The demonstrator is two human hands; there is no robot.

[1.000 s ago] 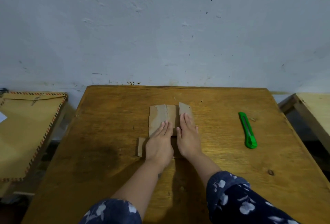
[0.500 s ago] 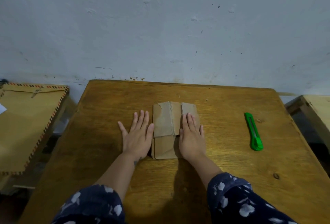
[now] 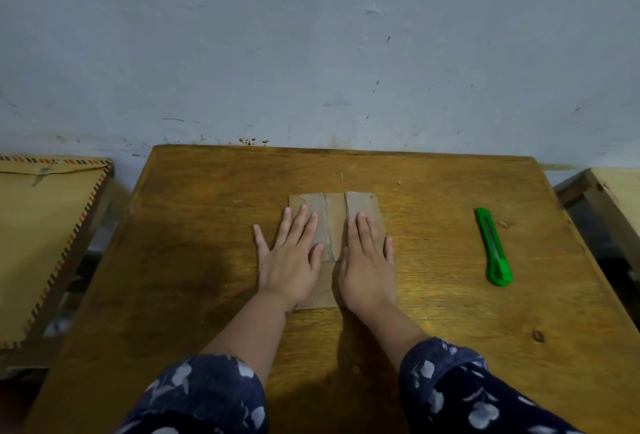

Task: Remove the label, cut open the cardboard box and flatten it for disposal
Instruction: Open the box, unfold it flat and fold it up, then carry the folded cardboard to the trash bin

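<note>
A wooden table (image 3: 194, 260) against a grey wall; flattened cardboard (image 3: 334, 222), no writing legible, is pressed by open left hand (image 3: 292, 260) and right hand (image 3: 369, 265). Green cutter (image 3: 493, 248) lies well apart.

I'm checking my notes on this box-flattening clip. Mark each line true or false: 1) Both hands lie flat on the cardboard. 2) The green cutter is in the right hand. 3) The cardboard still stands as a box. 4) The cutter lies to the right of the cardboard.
1) True: the left hand and right hand press palms down on the flattened brown cardboard.
2) False: the green plastic utility cutter lies on the wooden table, untouched.
3) False: it lies flat.
4) True.
</note>
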